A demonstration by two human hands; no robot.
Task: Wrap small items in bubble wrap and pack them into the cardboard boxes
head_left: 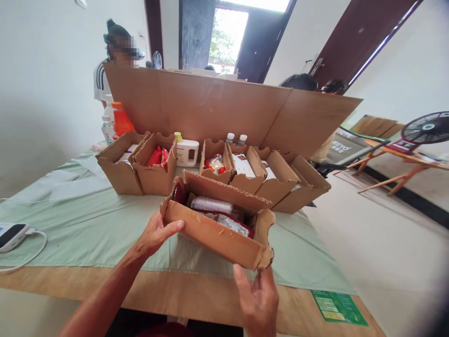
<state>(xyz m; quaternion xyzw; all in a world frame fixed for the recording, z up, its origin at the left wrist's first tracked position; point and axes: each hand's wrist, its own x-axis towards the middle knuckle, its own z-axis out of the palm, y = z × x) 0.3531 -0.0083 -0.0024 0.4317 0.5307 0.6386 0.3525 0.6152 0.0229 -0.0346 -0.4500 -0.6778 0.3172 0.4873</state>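
Between my hands is an open cardboard box point(213, 236), tilted with its low front side toward me. Inside lie a bubble-wrapped item point(212, 205), a dark red packet with a silver print point(231, 223) and a dark red round thing at the left end. My left hand point(154, 234) grips the box's left end, its thumb along the front wall. At the lower right corner, my right hand point(257, 292) holds the box from below, its fingertips partly hidden behind the cardboard.
Behind stand several cardboard bins point(156, 174) with packets, a white jug point(187, 152) and an orange bottle point(122, 120). A tall cardboard panel point(217, 105) rises behind them. A power strip point(14, 236) lies left, a green leaflet point(338, 306) right. Other people are beyond the panel.
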